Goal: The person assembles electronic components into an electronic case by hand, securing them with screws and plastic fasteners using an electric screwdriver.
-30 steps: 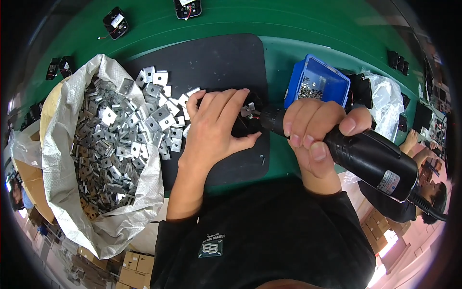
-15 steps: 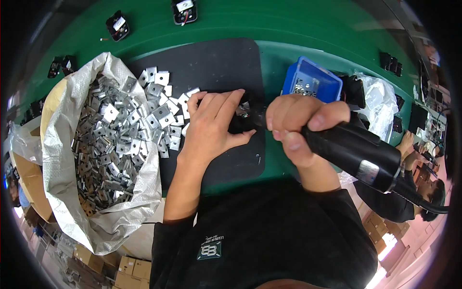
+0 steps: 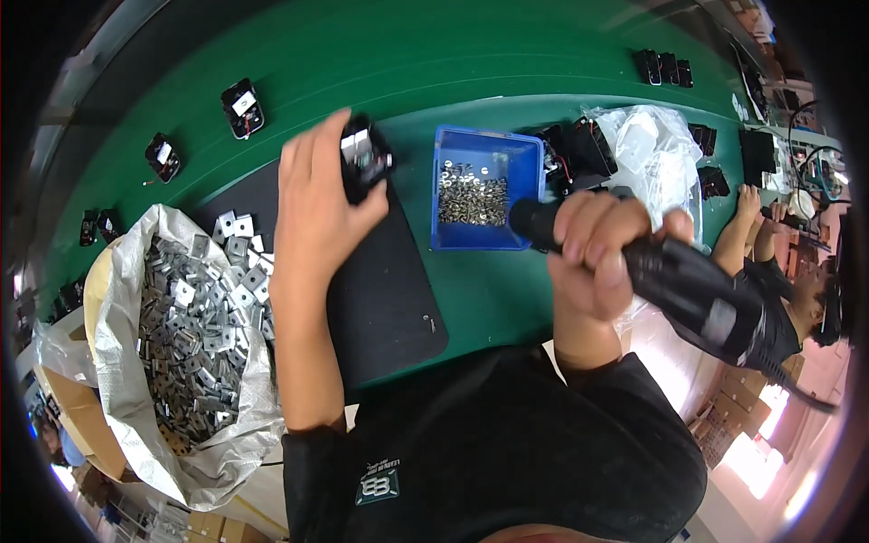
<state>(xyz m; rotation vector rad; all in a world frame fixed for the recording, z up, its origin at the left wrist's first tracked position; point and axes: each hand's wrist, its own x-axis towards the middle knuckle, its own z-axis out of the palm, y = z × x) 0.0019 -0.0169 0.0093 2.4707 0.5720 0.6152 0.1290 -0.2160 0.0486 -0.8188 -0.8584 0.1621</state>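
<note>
My left hand (image 3: 317,195) is closed on a small black housing (image 3: 367,163), fingers along its far left side and thumb at its near side. A shiny metal piece shows inside it, blurred by motion. In my right hand (image 3: 596,253) is a black corded electric screwdriver (image 3: 701,294), its nose pointing left. That nose is at the right rim of a blue bin (image 3: 529,163) of small screws (image 3: 472,199); the tip's exact position is unclear. Beneath my left forearm lies a black mat (image 3: 389,299), with square metal plates (image 3: 243,244) spread on its left part.
A white woven sack (image 3: 122,362) full of metal plates stands at the left. Black housings (image 3: 243,109) sit on the green table (image 3: 362,63) at the far left. Beyond the bin are more black housings (image 3: 588,149) and a clear plastic bag (image 3: 647,149). A co-worker (image 3: 769,271) is at the right.
The view has shifted to the right. My left hand has lifted the housing off the mat, away from the screwdriver. My right hand has brought the screwdriver's nose to the blue bin.
</note>
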